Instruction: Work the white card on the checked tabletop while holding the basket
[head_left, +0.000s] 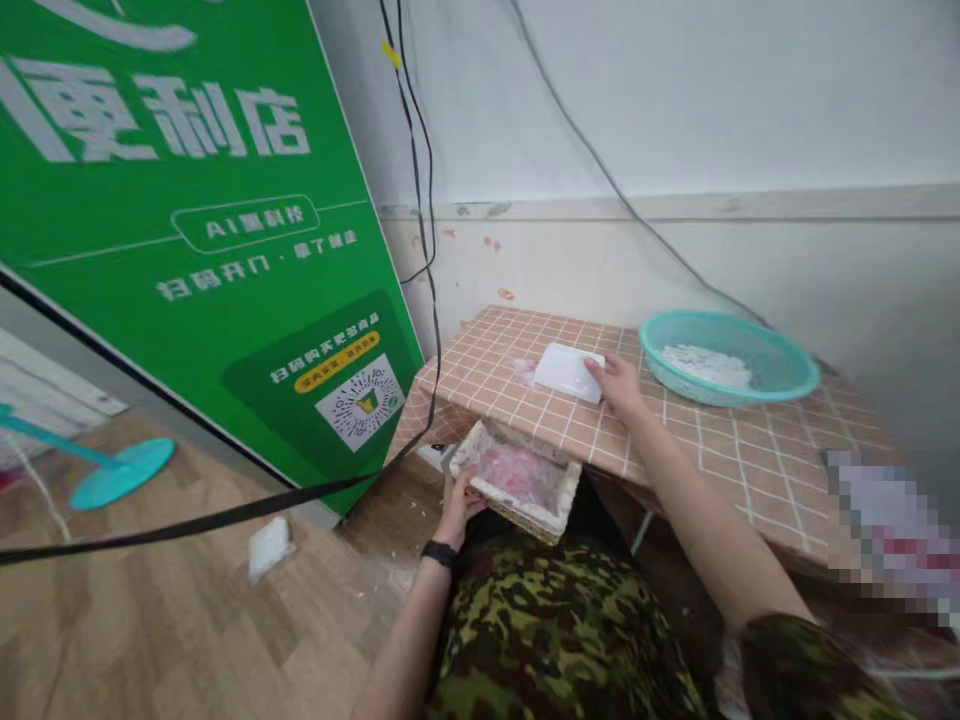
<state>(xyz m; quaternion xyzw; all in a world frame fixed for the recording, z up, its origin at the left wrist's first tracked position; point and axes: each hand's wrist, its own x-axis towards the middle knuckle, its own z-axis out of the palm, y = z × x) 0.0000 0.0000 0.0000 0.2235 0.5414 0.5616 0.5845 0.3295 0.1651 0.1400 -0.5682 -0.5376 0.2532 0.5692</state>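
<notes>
Inside the basket [525, 512] lie pink contents [514, 470] (too blurred to identify)

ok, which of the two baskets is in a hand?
The rectangular basket, gripped at one side by the left hand; the round turquoise basket stands on the checked tabletop instead.

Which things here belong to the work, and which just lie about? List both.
Probably in use:
lined basket, in the left hand
flat white item, touched by the right hand
perhaps turquoise basket of white pieces

Apparently just about:
white packet on the floor
hanging black strap
</notes>
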